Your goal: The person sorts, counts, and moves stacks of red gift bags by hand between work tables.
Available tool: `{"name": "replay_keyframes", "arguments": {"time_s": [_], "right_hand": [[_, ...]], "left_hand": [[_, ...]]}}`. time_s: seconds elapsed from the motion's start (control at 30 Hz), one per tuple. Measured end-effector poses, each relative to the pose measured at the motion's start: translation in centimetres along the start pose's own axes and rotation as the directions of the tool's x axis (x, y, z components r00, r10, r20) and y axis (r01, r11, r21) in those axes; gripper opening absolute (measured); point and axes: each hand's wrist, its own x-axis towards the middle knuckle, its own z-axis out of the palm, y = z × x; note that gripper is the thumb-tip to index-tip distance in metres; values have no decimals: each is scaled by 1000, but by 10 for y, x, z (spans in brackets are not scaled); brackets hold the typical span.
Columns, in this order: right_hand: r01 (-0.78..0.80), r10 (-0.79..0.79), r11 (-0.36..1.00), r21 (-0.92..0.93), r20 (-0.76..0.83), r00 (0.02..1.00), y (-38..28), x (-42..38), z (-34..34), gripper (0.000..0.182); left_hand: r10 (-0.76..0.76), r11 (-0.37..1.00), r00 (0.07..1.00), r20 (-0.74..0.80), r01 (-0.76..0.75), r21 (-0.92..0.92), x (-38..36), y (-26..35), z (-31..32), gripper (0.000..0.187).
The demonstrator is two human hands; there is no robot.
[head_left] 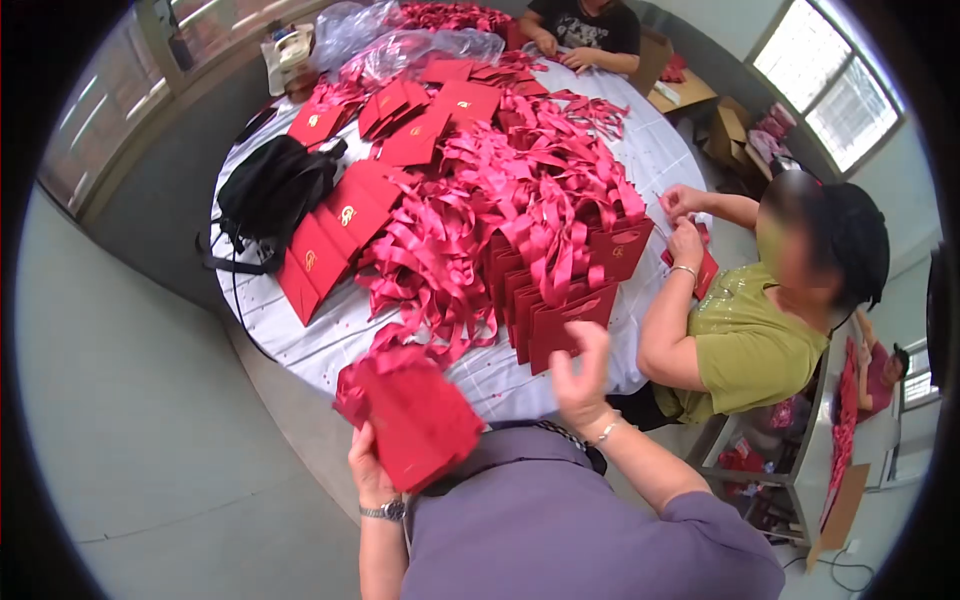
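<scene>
My left hand [371,468], with a watch at the wrist, is closed on the edge of a red paper gift bag [418,420]. Pink ribbon bunches at the bag's far end, and motion blurs its face. My right hand [583,378] is raised over the near edge of the table, fingers bent and apart, with nothing in it. Just beyond it stands a row of upright red gift bags [540,330]. Loose pink ribbons [430,240] spill over that row and heap up across the middle of the table.
Flat red bags with gold logos [345,220] lie at the left of the round white-covered table [300,345], beside a black backpack [275,190]. Clear plastic [400,50] lies at the back. A co-worker in green [760,330] handles a red bag at my right; another person [590,35] sits opposite.
</scene>
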Motion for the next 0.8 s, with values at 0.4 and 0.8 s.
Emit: {"name": "replay_keyframes", "arguments": {"time_s": [0.4, 0.8], "right_hand": [[-501, 464, 772, 392, 192, 865, 94, 20, 3, 53], [-483, 432, 760, 434, 218, 875, 82, 18, -15, 38]], "left_hand": [[57, 970, 994, 95, -78, 232, -2, -14, 11, 49], [196, 875, 979, 61, -203, 440, -5, -23, 45, 45]]}}
